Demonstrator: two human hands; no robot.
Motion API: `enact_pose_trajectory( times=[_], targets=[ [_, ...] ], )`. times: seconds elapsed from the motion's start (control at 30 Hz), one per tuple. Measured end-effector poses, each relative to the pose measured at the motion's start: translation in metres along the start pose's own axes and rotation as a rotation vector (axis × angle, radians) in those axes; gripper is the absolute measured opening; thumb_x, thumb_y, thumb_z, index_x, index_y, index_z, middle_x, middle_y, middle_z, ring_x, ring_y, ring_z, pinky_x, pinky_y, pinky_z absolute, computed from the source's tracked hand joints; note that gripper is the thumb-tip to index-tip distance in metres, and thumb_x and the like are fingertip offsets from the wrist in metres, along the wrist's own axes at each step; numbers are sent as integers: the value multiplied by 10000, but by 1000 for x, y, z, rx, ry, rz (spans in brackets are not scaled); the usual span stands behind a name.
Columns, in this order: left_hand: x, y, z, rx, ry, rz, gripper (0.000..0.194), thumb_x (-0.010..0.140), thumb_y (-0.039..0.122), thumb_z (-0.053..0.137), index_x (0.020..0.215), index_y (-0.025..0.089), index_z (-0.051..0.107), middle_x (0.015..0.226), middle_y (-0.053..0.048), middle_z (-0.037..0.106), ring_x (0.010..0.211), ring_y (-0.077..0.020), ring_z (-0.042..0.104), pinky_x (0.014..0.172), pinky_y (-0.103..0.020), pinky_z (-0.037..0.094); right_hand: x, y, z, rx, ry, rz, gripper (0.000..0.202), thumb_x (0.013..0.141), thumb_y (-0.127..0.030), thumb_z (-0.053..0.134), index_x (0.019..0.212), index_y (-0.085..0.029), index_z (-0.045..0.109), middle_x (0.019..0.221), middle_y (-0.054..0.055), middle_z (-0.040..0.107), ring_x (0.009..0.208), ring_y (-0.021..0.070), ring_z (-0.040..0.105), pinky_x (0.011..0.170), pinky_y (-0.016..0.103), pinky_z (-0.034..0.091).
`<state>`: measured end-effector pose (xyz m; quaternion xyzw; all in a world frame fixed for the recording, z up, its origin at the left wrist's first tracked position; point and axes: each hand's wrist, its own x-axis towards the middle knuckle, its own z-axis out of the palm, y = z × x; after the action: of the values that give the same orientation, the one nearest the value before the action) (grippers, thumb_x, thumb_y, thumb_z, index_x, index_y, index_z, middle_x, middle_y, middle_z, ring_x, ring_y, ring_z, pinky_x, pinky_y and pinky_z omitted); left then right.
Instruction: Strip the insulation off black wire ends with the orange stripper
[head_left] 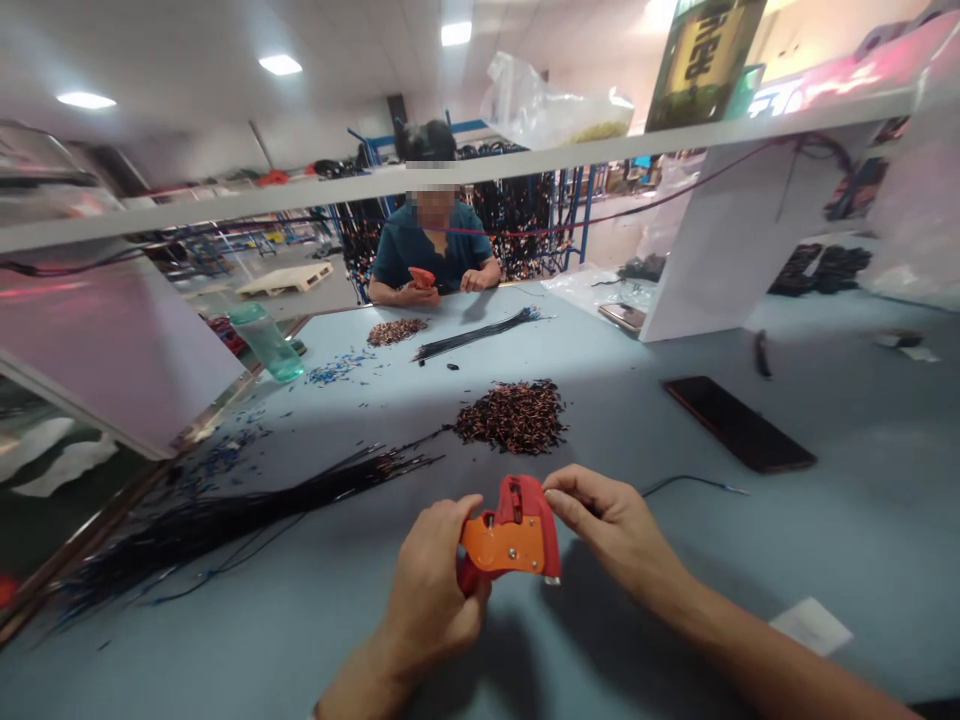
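Observation:
In my left hand (435,575) I grip a red and orange wire stripper (512,540), its head turned to the right. My right hand (611,520) is at the tool's jaw end, thumb and forefinger pinched together. A black wire (679,480) with a blue end comes out behind that hand and lies over the table; its other end is hidden by the fingers and the jaws. Left of the tool lies a long bundle of black wires (285,508). Beyond the tool is a heap of short black and copper-coloured offcuts (517,415).
Across the blue-grey table (600,390) a co-worker (431,240) holds another red tool. A second wire bundle (476,335), a smaller offcut pile (395,332) and a green bottle (266,340) lie or stand ahead. A dark phone (739,422) lies right. A white shelf (480,172) crosses overhead.

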<state>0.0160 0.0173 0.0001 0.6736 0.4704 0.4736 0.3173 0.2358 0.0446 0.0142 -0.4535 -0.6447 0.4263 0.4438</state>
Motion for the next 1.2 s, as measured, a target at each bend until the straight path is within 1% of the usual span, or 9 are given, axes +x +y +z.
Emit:
enact_pose_trajectory(
  times=[0.07, 0.17, 0.27, 0.37, 0.5, 0.7, 0.87, 0.93, 1.2],
  targets=[
    [-1, -6, 1, 154, -33, 98, 494, 646, 90, 711, 1119, 233, 686, 974, -117, 664, 868, -316, 542, 811, -405, 371, 1, 2, 0, 36, 11, 40, 254, 887, -402, 535, 764, -195, 613, 632, -17, 530, 575, 131, 470, 528, 229, 411],
    [-2, -13, 0, 317, -63, 198, 436, 683, 91, 668, 1098, 223, 647, 934, -111, 640, 827, -294, 530, 761, -396, 373, 3, 3, 1, 82, -32, 82, 240, 876, -403, 535, 770, -195, 592, 644, -23, 510, 563, 123, 452, 526, 228, 407],
    [-3, -16, 0, 393, -65, 235, 460, 667, 91, 675, 1108, 214, 632, 969, -126, 635, 850, -303, 526, 771, -412, 374, 3, 3, 0, 125, -76, 92, 227, 872, -393, 533, 798, -190, 601, 639, -31, 491, 583, 126, 454, 553, 234, 420],
    [-2, -17, 0, 456, -89, 286, 528, 636, 76, 676, 1143, 213, 628, 978, -134, 639, 866, -319, 525, 791, -433, 370, 2, 1, -1, 141, -100, 95, 218, 869, -381, 539, 802, -185, 608, 669, -24, 524, 601, 125, 471, 579, 237, 424],
    [-1, -16, -1, 524, -119, 371, 573, 641, 74, 660, 1194, 208, 593, 949, -128, 637, 851, -316, 533, 790, -441, 374, 2, 3, -2, 140, -111, 78, 204, 867, -361, 542, 782, -186, 603, 688, -21, 545, 615, 125, 484, 589, 233, 416],
    [-1, -14, -1, 590, -113, 442, 563, 649, 85, 644, 1196, 196, 566, 955, -125, 636, 826, -298, 547, 775, -434, 397, 3, 8, -2, 166, -137, 53, 195, 872, -348, 554, 789, -182, 613, 695, -19, 547, 629, 125, 480, 598, 233, 409],
    [0, -9, 0, 701, -111, 483, 462, 696, 67, 544, 1153, 129, 518, 950, -136, 619, 835, -286, 541, 762, -440, 433, 3, 9, 0, 221, -167, 79, 200, 877, -359, 577, 798, -179, 616, 713, -14, 561, 640, 123, 482, 604, 232, 410],
    [1, -7, 0, 733, -109, 503, 440, 700, 71, 533, 1137, 108, 508, 938, -140, 613, 819, -280, 537, 748, -440, 445, 3, 10, 0, 240, -173, 94, 207, 876, -373, 589, 805, -181, 615, 710, -16, 560, 632, 122, 479, 601, 234, 409],
    [0, -9, 0, 746, -146, 486, 423, 699, 70, 544, 1118, 105, 498, 924, -137, 589, 818, -278, 531, 745, -465, 462, 4, 8, 1, 227, -186, 95, 232, 871, -401, 593, 827, -179, 640, 719, -11, 574, 630, 123, 486, 616, 247, 415]
  ],
)
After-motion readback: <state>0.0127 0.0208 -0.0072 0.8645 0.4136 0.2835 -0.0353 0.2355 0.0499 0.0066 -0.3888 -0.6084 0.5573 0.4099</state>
